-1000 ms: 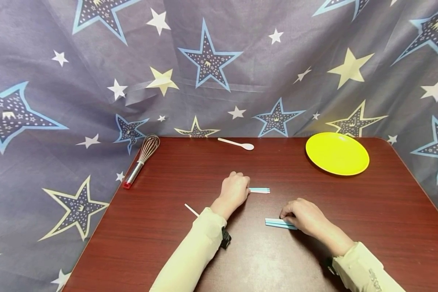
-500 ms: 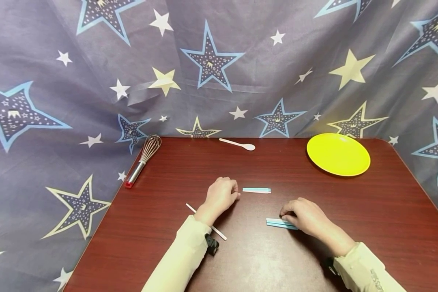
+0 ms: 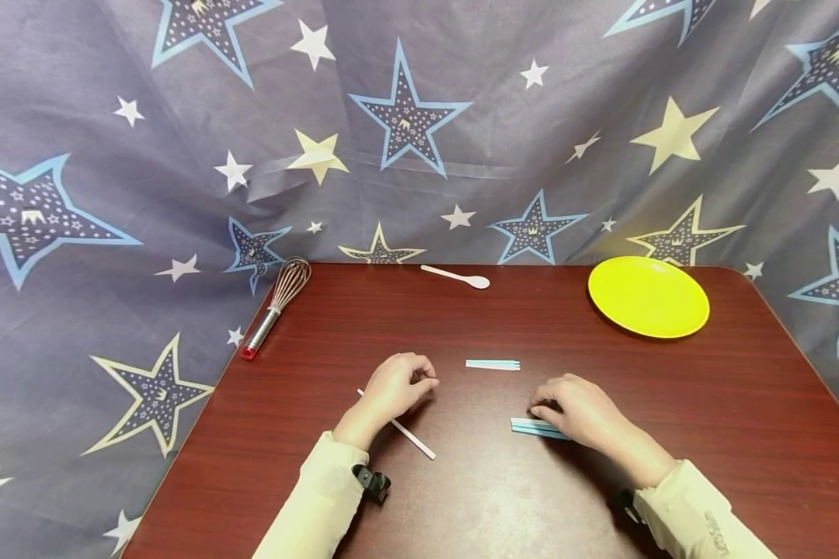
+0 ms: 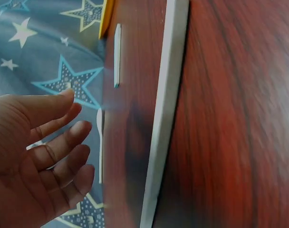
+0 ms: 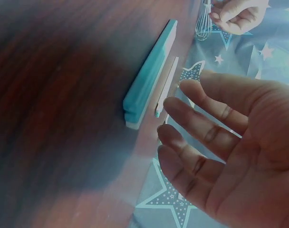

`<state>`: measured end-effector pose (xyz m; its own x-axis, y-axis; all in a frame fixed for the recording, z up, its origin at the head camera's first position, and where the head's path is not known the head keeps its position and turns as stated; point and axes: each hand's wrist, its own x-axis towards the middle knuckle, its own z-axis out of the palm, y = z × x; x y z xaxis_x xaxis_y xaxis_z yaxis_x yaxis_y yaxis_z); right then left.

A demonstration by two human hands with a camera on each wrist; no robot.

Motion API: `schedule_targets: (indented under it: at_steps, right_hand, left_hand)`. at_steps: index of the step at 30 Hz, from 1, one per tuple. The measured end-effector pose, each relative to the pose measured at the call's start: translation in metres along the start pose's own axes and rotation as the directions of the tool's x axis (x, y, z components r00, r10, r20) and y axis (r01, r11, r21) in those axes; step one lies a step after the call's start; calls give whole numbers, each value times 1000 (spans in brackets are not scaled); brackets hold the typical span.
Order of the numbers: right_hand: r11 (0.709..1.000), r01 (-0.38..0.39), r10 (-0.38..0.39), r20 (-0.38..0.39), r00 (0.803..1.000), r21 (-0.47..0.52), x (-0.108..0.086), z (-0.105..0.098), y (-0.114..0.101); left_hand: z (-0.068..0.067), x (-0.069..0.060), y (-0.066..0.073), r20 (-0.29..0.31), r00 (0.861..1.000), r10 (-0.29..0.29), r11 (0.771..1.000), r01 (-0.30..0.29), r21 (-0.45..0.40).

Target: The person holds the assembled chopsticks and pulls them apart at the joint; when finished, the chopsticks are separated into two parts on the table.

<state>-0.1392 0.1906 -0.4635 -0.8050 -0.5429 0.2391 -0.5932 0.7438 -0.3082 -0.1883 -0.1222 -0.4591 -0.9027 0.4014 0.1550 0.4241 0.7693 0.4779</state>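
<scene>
My left hand (image 3: 391, 388) hovers over the table's middle-left with loosely bent fingers and nothing in its grasp. Below its wrist a thin white stick (image 3: 416, 441) lies slantwise, partly covered by the hand; the left wrist view shows the stick (image 4: 167, 109) apart from the fingers. Just beyond the near set of light-blue and white sticks (image 3: 531, 426) is my right hand (image 3: 583, 411), which partly hides them. In the right wrist view, these sticks (image 5: 149, 76) lie apart from its relaxed fingers. Farther back, between the hands, lies a second blue-and-white set of sticks (image 3: 492, 364).
On the dark red wooden table (image 3: 363, 310), a whisk (image 3: 277, 307) lies along the left edge. A white spoon (image 3: 456, 276) rests at the back, and a yellow plate (image 3: 648, 297) sits at the back right. A star-patterned curtain (image 3: 419, 194) hangs behind.
My left hand has let go of the far blue-and-white sticks and drawn back to the left, uncovering more of the white stick. My right hand has lifted slightly off the near sticks.
</scene>
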Motion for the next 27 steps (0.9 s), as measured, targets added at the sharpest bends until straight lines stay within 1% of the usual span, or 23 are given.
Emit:
schedule_targets:
  at_steps: [7, 14, 19, 23, 27]
  right_hand:
    - [1000, 11, -11, -16, 1000, 14, 4, 3, -3]
    - [1000, -1, 0, 7, 1000, 23, 6, 2, -6]
    - [999, 16, -16, 13, 1000, 37, 8, 2, -8]
    - [999, 25, -25, 14, 1000, 42, 8, 4, -8]
    - [999, 24, -24, 14, 1000, 44, 9, 4, -8]
  left_hand:
    - [-7, -16, -15, 3, 1000, 15, 1000, -15, -9]
    - [-13, -33, -31, -7, 1000, 20, 999, -21, -25]
    - [-15, -42, -39, -4, 1000, 19, 999, -19, 32]
    - [-17, -47, -45, 7, 999, 36, 994, -37, 99]
    - [-19, -51, -49, 33, 998, 56, 988, -61, 141]
